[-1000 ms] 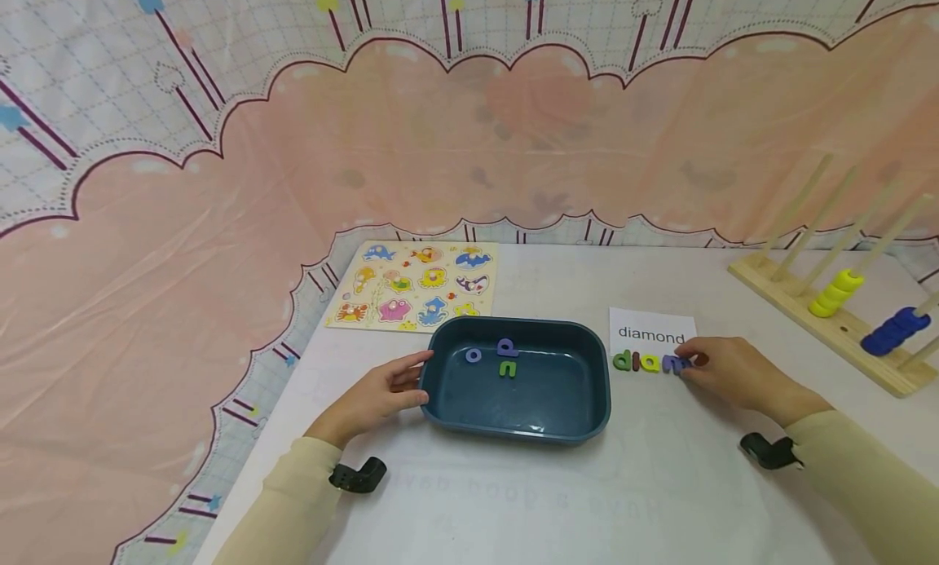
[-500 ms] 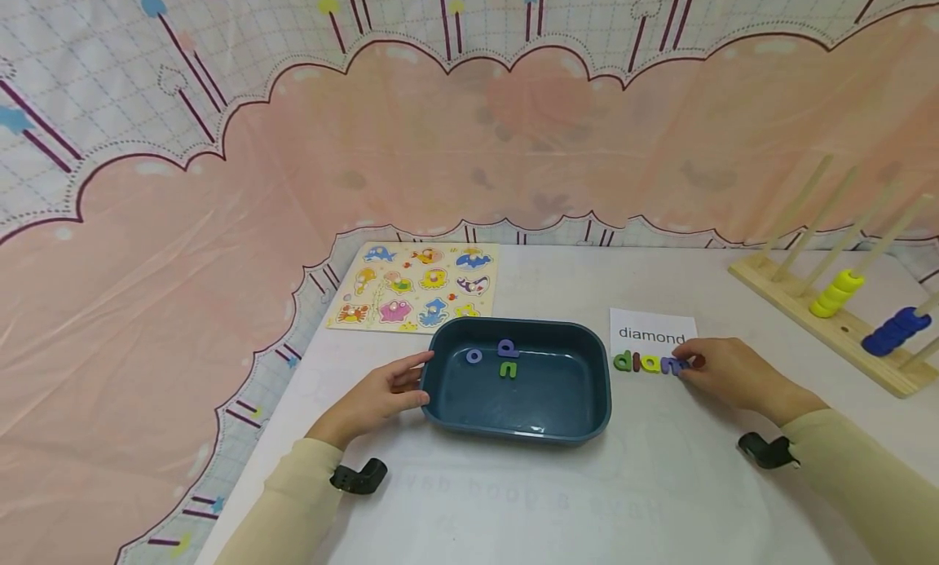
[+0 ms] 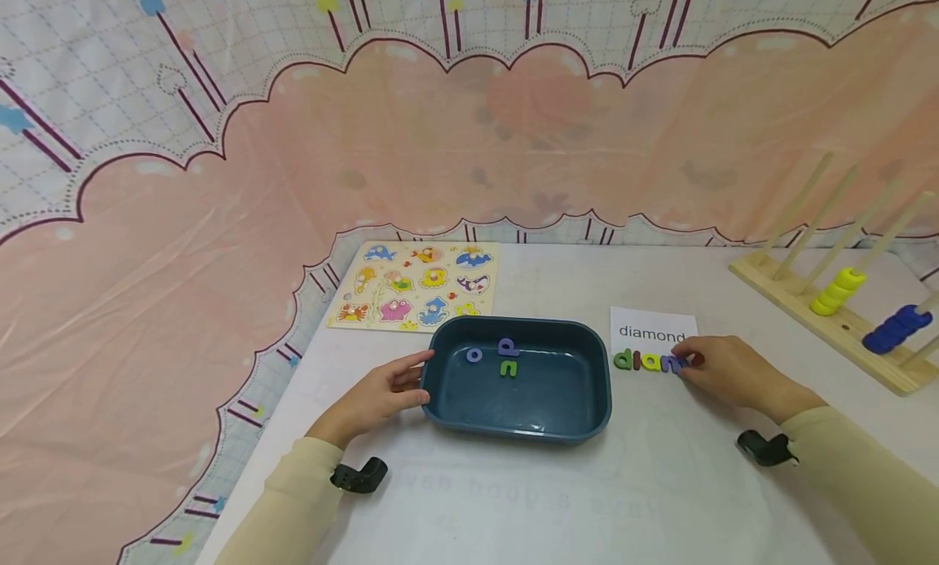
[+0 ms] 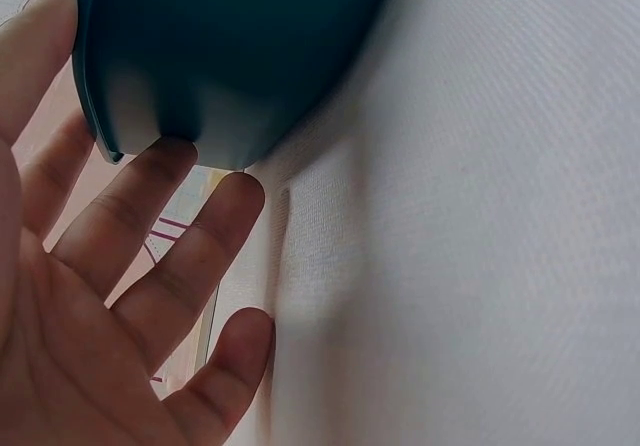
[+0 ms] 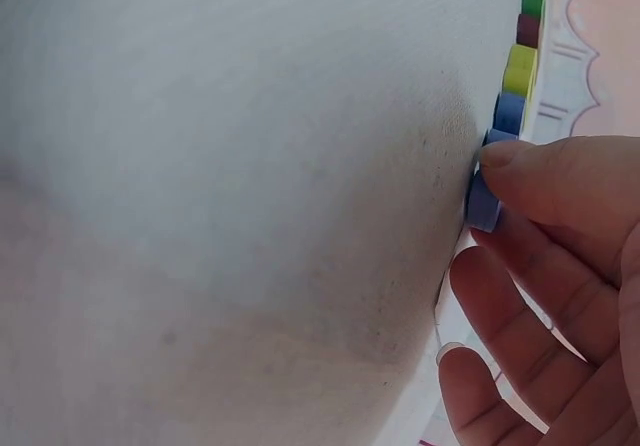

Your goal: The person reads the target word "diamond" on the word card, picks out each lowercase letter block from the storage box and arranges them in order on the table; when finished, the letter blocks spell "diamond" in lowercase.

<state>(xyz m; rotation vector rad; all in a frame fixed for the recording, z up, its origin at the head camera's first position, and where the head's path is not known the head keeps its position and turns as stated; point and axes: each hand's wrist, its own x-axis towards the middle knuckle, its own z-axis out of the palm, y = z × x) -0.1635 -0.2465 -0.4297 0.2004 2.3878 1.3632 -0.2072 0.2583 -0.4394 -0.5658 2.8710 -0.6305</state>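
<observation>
Card [image 3: 651, 319] reading "diamond", letters "dia" [image 3: 637, 361] beneath

Cream sleeves [image 3: 289, 496], black wrist cameras [image 3: 359, 475]

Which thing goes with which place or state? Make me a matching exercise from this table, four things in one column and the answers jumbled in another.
1. Puzzle board
2. Left hand
3. Green n
4. Purple letter by the word card

A. touching the dark blue tray's left side
B. pinched by the right hand
C. beyond the tray
D. inside the tray

Pairs: 1-C, 2-A, 3-D, 4-B
</observation>
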